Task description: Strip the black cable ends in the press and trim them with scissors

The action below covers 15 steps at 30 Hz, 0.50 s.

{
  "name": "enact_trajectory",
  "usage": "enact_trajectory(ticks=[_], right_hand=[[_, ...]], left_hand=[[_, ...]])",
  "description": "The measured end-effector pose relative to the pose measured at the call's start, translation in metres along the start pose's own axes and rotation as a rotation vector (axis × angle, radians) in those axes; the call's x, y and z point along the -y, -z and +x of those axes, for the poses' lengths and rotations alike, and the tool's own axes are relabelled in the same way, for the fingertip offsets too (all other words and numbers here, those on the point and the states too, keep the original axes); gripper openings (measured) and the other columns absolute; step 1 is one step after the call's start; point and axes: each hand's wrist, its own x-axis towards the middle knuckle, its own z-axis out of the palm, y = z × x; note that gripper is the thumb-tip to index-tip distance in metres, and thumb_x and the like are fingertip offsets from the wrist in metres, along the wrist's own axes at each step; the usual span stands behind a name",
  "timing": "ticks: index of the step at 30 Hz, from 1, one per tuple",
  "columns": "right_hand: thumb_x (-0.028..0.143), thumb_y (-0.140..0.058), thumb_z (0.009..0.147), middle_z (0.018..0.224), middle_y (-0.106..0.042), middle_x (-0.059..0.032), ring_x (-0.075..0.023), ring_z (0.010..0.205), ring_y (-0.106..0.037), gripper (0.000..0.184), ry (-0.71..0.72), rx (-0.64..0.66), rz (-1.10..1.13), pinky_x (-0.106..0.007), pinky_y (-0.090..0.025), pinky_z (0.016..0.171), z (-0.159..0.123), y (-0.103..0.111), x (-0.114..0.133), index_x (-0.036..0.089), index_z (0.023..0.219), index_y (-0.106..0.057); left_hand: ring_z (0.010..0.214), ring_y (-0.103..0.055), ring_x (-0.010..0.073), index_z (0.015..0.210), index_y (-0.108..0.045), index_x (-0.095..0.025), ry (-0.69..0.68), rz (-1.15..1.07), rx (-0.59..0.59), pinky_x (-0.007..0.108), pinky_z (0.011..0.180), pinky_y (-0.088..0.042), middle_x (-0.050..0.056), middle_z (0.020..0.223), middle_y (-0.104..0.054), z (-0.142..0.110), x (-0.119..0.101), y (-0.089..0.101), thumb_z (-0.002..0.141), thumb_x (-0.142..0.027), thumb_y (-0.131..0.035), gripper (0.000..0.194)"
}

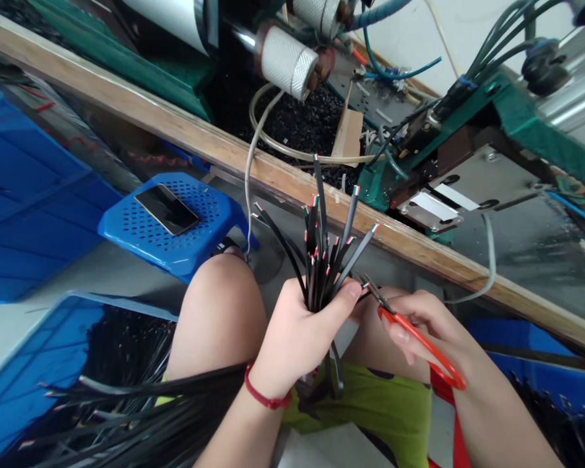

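Wrapped round a bundle of black cables [316,273] is my left hand [302,325], low in the middle of the head view. The cable ends fan upward and show small red, white and green wire tips. My right hand [419,318] grips a pair of scissors [419,344] with orange-red handles. The scissor blades point up and left, close to my left thumb and beside one cable end there. More black cables [190,390] lie across my lap at the left.
A wooden bench edge [214,143] crosses in front, bearing green machines [550,123], hoses and black scraps [297,123]. A phone [168,208] rests on a blue stool [209,214]. Blue bins with cables stand left [68,312] and right [507,335].
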Motion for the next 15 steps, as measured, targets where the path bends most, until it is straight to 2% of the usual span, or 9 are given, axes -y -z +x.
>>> enact_trajectory(ticks=[4,9,15], right_hand=[[0.084,-0.066,0.105,0.050,-0.048,0.0024,-0.0112,0.044,-0.045,0.076,-0.033,0.013,0.040,-0.031,-0.024,0.048,-0.0014,-0.0005,0.0001,0.023,0.064,-0.046],[0.079,-0.070,0.105,0.049,-0.048,0.0028,-0.0097,0.042,-0.045,0.075,0.006,-0.005,0.039,-0.028,-0.022,0.046,-0.0015,-0.0011,-0.0008,0.022,0.062,-0.046],[0.082,-0.072,0.102,0.053,-0.050,0.0034,-0.0104,0.042,-0.049,0.073,-0.065,0.023,0.112,-0.025,-0.029,0.044,-0.0023,-0.0029,0.0013,0.022,0.066,-0.052]], left_hand=[[0.055,-0.039,0.0087,0.071,-0.071,-0.017,-0.002,0.003,0.003,0.025,0.051,-0.032,-0.005,0.059,-0.050,-0.0009,-0.0017,0.0000,0.101,-0.031,-0.077,0.034],[0.055,-0.039,0.0093,0.071,-0.072,-0.017,-0.001,0.015,-0.011,0.026,0.050,-0.031,-0.004,0.060,-0.051,0.0007,-0.0008,0.0001,0.100,-0.032,-0.077,0.033],[0.054,-0.039,0.0100,0.071,-0.073,-0.018,-0.001,0.027,-0.018,0.027,0.051,-0.031,-0.004,0.057,-0.049,0.0003,-0.0017,-0.0010,0.099,-0.032,-0.077,0.032]])
